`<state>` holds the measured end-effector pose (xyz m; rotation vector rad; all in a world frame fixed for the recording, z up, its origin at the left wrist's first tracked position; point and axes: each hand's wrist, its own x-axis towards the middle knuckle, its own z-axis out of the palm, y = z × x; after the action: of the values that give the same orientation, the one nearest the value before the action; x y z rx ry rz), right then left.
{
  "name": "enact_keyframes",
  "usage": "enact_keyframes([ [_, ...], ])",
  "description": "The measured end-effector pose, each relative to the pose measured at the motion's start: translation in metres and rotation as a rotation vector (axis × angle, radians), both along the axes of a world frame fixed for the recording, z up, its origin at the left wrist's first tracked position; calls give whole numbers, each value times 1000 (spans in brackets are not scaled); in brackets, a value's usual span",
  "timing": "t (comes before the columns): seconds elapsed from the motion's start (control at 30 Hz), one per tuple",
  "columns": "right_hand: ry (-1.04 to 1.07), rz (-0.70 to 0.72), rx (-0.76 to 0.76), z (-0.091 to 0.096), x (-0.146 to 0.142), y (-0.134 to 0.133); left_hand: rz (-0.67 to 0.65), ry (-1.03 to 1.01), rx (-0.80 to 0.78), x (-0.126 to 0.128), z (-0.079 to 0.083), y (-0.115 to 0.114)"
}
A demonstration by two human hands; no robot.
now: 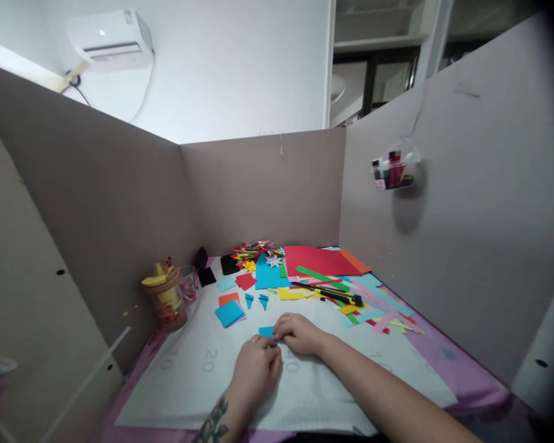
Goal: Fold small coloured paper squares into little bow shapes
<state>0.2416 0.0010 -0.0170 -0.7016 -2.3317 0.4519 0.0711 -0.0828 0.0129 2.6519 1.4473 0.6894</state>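
A small blue piece of paper [266,331] lies on the white sheet [203,394], partly covered by both hands. My left hand [258,362] is closed at its near edge, its fingers bent over the paper. From the right, my right hand [299,333] reaches in with curled fingers at the paper's right edge. Just beyond are two small folded blue paper pieces [263,301]. To their left sits a stack of blue paper squares [229,314] with an orange square [229,299] showing behind it.
A yellow-and-black utility knife [337,295] lies among coloured paper strips [378,307]. Behind are red sheets [321,261] and folded paper stars [252,252]. A lidded cup [166,301] stands left. Grey partitions [263,191] surround the table; a small clear container [396,171] hangs right.
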Motion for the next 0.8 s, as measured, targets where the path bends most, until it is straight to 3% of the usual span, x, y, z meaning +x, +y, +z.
enact_keyframes([
  [0.23,-33,0,6,2,-1,-2,-6,-21,0,-3,0,-5],
  [0.47,-7,-30,-56,6,-3,-5,345,64,69,-5,-4,-5],
  [0.8,3,-30,-63,8,-2,-5,262,46,3,-8,-1,-3],
])
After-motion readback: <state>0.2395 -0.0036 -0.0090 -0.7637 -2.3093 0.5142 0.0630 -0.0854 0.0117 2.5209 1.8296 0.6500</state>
